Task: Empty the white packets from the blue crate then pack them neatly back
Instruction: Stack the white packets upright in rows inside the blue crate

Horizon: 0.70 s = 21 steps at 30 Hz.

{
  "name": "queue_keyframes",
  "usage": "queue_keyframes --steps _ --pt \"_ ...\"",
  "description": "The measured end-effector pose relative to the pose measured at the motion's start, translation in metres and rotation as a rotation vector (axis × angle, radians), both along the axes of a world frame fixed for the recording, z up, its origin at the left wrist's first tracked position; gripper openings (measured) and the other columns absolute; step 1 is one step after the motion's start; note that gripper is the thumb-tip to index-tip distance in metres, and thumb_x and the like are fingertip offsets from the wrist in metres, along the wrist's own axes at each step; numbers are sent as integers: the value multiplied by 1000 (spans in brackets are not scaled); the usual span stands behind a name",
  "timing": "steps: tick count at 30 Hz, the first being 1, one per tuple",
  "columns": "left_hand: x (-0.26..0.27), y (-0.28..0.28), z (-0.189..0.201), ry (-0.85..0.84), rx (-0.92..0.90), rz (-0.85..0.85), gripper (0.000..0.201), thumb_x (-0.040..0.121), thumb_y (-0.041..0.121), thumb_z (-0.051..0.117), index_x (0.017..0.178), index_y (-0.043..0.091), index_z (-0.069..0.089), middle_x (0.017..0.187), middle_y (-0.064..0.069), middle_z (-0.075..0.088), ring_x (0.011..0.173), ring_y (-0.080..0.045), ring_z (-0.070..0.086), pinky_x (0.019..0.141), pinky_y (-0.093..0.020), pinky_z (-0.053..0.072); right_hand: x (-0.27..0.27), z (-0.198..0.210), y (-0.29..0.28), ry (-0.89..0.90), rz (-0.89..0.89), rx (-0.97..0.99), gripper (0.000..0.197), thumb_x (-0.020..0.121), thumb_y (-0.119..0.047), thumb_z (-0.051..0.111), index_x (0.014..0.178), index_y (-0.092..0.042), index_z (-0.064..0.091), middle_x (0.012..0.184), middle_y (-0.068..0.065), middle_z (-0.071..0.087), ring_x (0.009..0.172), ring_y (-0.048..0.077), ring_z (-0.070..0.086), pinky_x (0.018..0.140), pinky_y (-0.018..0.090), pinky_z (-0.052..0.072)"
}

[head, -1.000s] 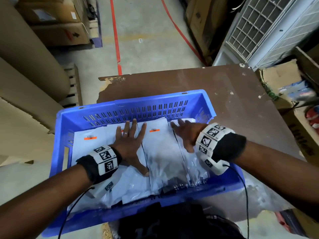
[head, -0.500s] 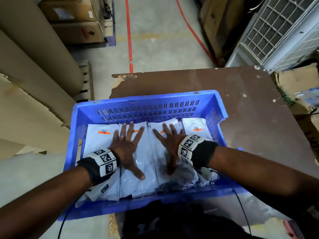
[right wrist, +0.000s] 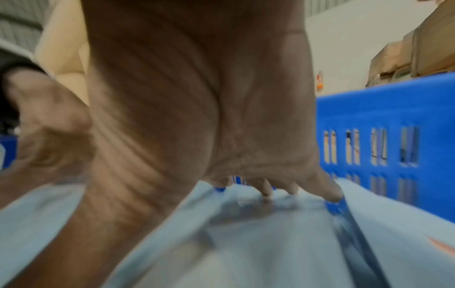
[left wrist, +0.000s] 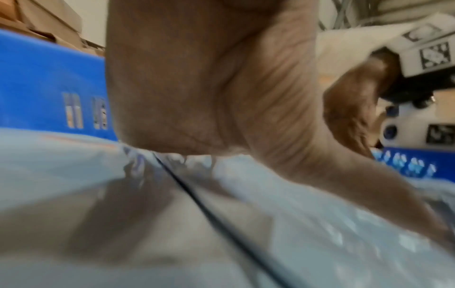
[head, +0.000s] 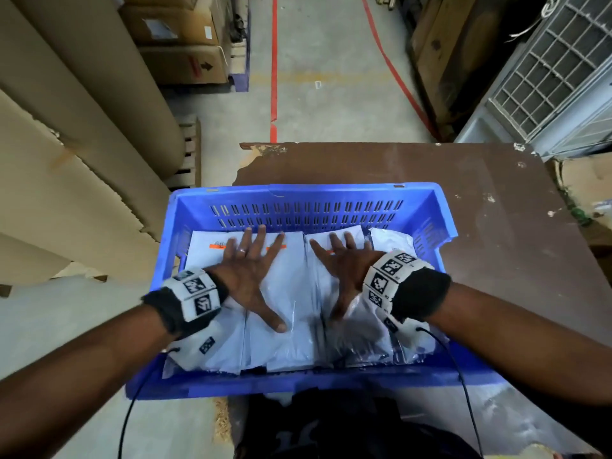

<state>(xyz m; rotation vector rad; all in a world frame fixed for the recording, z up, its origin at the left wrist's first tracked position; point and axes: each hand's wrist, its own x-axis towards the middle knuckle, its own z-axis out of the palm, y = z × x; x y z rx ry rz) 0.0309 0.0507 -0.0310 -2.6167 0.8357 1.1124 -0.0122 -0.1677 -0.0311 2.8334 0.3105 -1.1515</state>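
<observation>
A: Where does the crate sit?

B: Lower middle of the head frame, on the table, at its near left part; the crate's left end overhangs the table edge.

A: And the packets?

B: Inside the crate, side by side in a row from left wall to right wall, long edges running toward the far wall.

A: The hands?

B: Both flat on the packets. The left hand lies left of centre, the right hand right of centre, fingers toward the far wall.

A: Around the table?

B: Cardboard fills the left of the frame, boxes the upper left, a grille unit the upper right.
</observation>
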Motion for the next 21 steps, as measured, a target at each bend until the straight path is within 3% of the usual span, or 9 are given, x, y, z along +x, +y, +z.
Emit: queue_keyframes --steps 3,6,10,14,18,21 --pt "19 25 22 3 98 1 169 25 92 69 143 35 -38 154 -7 -39 141 -33 -35 119 -55 -10 10 10 23 -7 17 179 152 50 -80 77 155 -23 -18 162 17 -18 149 42 -14 117 66 2" --pt "29 45 27 -2 232 -16 173 26 84 78 143 33 -39 154 -11 -39 143 -37 -32 119 -55 -6 11 -5 61 -55 28 267 149 52 -81 74 156 -21 -14 161 20 -18 147 46 -14 116 67 0" --pt "17 54 14 49 279 23 170 34 80 81 142 31 -40 152 -14 -41 144 -38 -28 120 -55 1 5 -30 95 -55 63 209 156 49 -80 77 154 -18 -20 158 22 -28 144 50 -23 110 75 -2" --pt "6 49 5 85 268 91 169 36 81 80 142 29 -41 148 -12 -47 143 -40 -29 118 -58 3 8 -37 87 -36 66 149 148 59 -69 81 154 -19 -21 157 21 -32 144 49 -23 112 73 0" --pt "2 47 0 84 259 96 167 40 79 81 142 27 -41 147 -15 -47 142 -43 -29 116 -59 0 7 -46 75 -20 99 135 160 47 -77 80 152 -20 -25 155 21 -34 143 49 -25 110 71 -3" --pt "2 48 -3 81 262 126 167 41 78 82 143 26 -41 148 -15 -47 142 -42 -29 117 -58 0 6 -48 80 -21 97 113 161 46 -78 80 152 -19 -27 154 23 -35 142 50 -26 110 71 -3"
